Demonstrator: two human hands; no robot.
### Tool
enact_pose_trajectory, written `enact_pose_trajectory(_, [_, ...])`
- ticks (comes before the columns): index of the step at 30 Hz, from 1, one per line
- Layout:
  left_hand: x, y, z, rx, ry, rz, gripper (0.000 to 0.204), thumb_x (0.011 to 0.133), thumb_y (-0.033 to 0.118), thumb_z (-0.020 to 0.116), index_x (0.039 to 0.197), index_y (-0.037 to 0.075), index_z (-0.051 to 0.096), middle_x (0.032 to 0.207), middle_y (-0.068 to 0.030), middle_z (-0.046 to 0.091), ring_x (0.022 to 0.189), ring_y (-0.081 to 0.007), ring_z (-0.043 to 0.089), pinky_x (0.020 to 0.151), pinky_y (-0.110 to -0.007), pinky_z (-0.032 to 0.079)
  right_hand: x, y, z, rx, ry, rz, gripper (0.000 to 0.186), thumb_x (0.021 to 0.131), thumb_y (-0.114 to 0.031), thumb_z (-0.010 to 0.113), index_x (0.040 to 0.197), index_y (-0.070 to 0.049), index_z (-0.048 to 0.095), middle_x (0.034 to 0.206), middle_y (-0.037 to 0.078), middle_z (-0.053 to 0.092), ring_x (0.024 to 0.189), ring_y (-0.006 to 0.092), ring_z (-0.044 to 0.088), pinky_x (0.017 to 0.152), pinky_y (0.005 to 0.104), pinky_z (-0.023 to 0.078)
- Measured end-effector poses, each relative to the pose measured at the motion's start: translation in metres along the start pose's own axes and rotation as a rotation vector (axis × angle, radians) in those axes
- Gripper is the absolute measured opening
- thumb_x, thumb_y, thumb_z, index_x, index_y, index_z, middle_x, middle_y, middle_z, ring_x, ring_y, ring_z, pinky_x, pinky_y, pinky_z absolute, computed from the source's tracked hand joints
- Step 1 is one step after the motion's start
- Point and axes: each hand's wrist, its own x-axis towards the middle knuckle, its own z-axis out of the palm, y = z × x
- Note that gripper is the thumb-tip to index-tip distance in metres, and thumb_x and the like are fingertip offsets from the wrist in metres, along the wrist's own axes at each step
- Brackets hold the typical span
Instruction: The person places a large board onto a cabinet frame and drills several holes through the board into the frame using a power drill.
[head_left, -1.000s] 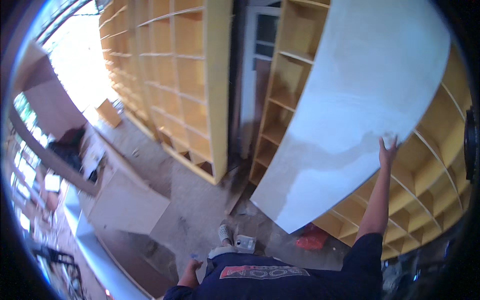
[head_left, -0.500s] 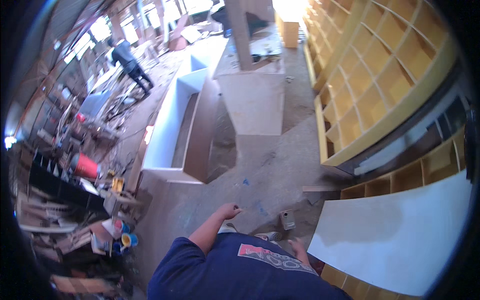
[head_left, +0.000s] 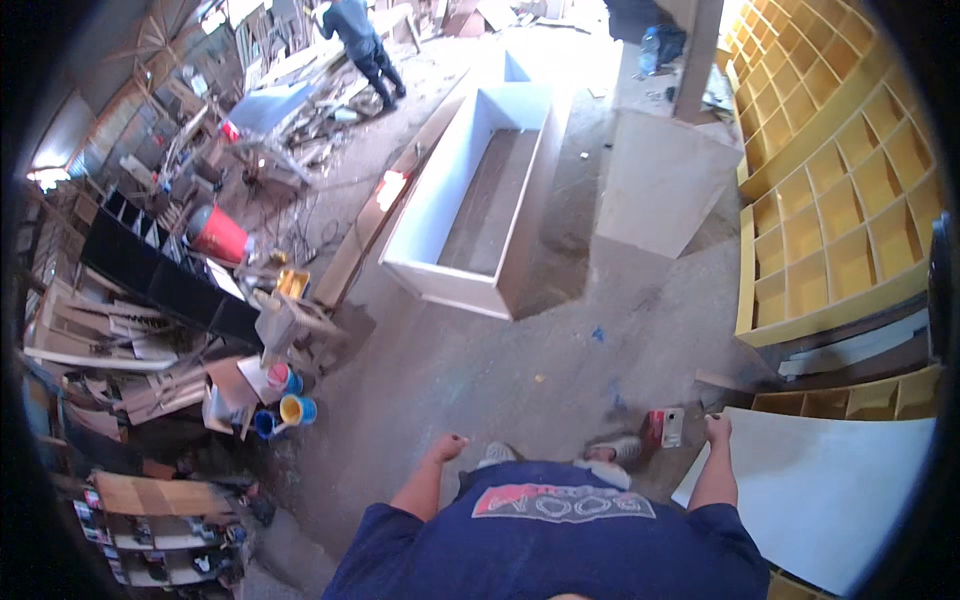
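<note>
My left hand [head_left: 448, 446] hangs left of my body over the concrete floor, fingers curled; whether it holds something small is unclear. My right hand [head_left: 717, 428], also curled, is beside the upper left corner of a large white panel [head_left: 810, 490] lying over yellow cubby shelving at lower right; I cannot tell whether it touches it or holds anything. A small boxy red-and-light container [head_left: 662, 428] stands on the floor just left of that hand, beside my right shoe [head_left: 615, 445].
An open white box carcass [head_left: 410, 260] lies ahead, beside a plywood unit [head_left: 655, 180]. Yellow cubby shelves [head_left: 835, 255] stand along the right. On the left are a red bucket [head_left: 218, 232], paint buckets [head_left: 292, 408], a black shelf unit [head_left: 160, 285] and scrap wood. A co-worker [head_left: 365, 55] stands among boards at the back.
My view has swung left from the panel and shelves toward the open workshop. My right hand has come down from the panel's face to near my body; both hands now hang low at my sides.
</note>
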Motion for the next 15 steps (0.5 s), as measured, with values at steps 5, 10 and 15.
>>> enact_pose_trajectory(5, [-0.038,-0.168,-0.036,-0.233,0.064,-0.311,0.050,0.094,0.051,0.069,0.111,0.005,0.078,0.112,-0.0226,0.076,0.107,-0.0402,0.072,0.094,-0.048,0.055,-0.128,-0.054,0.104,-0.040,-0.267,0.134,0.020,0.087,-0.022,0.071,0.091,-0.003,0.077,0.080,0.009,0.074,0.074,0.0232,0.071,0.067,0.0462,0.054])
enact_pose_trajectory(10, [-0.058,-0.238,-0.065,-0.306,0.129,-0.418,0.049,0.093,0.050,0.072,0.108,0.004,0.078,0.110,-0.0228,0.076,0.106,-0.0395,0.072,0.093,-0.048,0.056,-0.196,-0.089,0.215,-0.065,-1.016,0.519,0.019,0.100,-0.028,0.067,0.111,-0.015,0.075,0.093,0.008,0.075,0.075,0.0276,0.071,0.066,0.0476,0.058])
enact_pose_trajectory(15, [-0.027,-0.262,-0.090,-0.371,0.202,-0.453,0.049,0.092,0.049,0.072,0.109,0.004,0.078,0.113,-0.0218,0.076,0.109,-0.0383,0.071,0.095,-0.047,0.055,-0.124,-0.147,0.287,0.019,-1.158,0.625,0.035,0.100,-0.040,0.064,0.126,-0.018,0.072,0.109,0.008,0.077,0.097,0.0279,0.074,0.080,0.0505,0.059])
